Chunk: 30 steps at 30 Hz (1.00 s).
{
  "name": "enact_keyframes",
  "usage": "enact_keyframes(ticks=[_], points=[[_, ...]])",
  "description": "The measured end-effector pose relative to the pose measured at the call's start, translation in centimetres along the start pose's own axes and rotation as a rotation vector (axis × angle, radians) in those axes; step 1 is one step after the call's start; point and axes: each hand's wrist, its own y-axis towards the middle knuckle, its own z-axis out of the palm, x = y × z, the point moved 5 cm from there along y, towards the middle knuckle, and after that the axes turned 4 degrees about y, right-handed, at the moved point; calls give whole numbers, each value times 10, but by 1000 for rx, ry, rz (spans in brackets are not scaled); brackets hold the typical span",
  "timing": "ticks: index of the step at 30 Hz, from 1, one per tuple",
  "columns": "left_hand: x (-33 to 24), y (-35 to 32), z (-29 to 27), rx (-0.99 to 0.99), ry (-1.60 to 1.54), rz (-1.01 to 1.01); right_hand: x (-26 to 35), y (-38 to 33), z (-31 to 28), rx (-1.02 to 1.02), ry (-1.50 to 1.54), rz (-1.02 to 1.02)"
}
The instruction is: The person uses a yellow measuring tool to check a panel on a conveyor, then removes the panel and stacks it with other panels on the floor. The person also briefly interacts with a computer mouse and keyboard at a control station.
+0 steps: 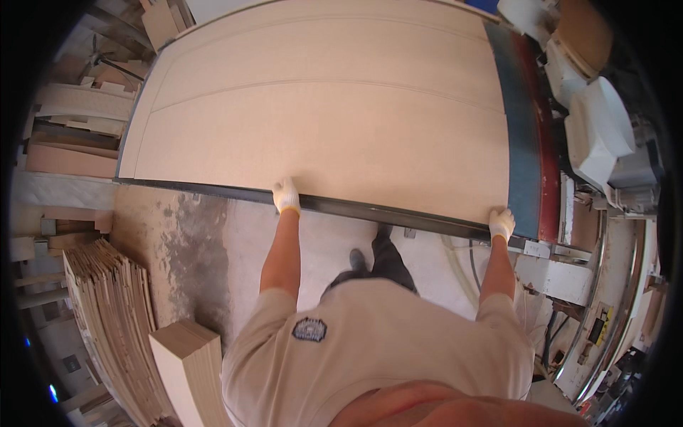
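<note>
- From far off, I see the big tan board (320,135) lying flat on the table (523,142), its near edge along the table's dark front rim.
- I have the left hand (286,196), in a white glove, on the near edge, left of the middle. Its fingers look bent, but I can't tell if they grip or just press.
- I have the right hand (501,223), also gloved, at the near right corner. Its fingers look a bit bent; I can't tell how tight.
- Done, I think: the board is up on the table. 2 long thin lines cross it, maybe cuts, maybe joins.
- Not done, I think: 2 hands are on it, so the handling isn't over.
- A stack of thin sheets (114,327) stands at lower left.
</note>
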Motion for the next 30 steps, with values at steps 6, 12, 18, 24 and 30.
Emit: enact_keyframes(ticks=[6, 12, 18, 24, 30], points=[[-32, 20, 29, -183, 445, -333, 13, 18, 9, -48, 14, 252], [-37, 32, 40, -273, 313, -588, -4, 44, 4, -9, 106, 335], [-4, 48, 24, -234, -193, -445, -52, 82, 31, 189, 496, 413], [32, 51, -9, -117, -469, -602, -82, 94, 16, 267, 957, 382], [39, 64, -22, 111, -620, -612, -80, 86, 18, 240, 783, 326]])
